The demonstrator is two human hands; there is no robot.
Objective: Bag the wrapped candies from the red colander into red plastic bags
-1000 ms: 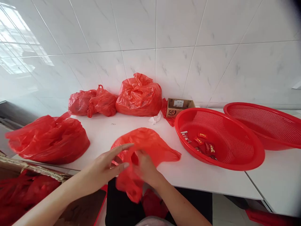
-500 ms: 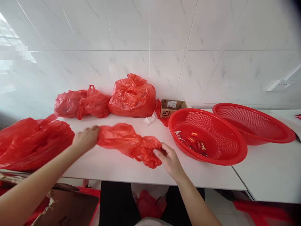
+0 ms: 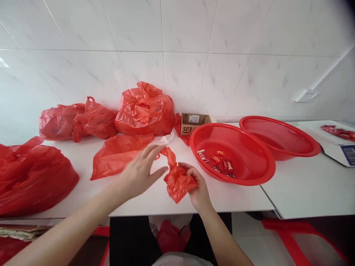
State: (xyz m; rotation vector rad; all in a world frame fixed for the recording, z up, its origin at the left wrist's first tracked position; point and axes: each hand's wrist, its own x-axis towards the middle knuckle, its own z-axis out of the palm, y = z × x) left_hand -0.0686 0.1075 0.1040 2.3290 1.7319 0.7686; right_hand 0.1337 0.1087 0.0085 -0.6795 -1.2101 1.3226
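- The left hand (image 3: 141,170), clenched half a second ago, now spreads wide.
- A flat red bag (image 3: 112,155) now lies just beyond it.
- Previously stretched red plastic (image 3: 178,181) bunches at the right hand (image 3: 199,192).

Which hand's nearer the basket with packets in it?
Right. The right hand, holding a crumpled red bag, is just front-left of the basket; the left hand, open, is farther left.

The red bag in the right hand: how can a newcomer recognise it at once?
Start at the white table before the tiled wall, and go left from the nearer red basket to the right hand. That hand grips the red bag. Unlike the flatter plastic to the left and the bulging bags behind, this is a small, crumpled bunch.
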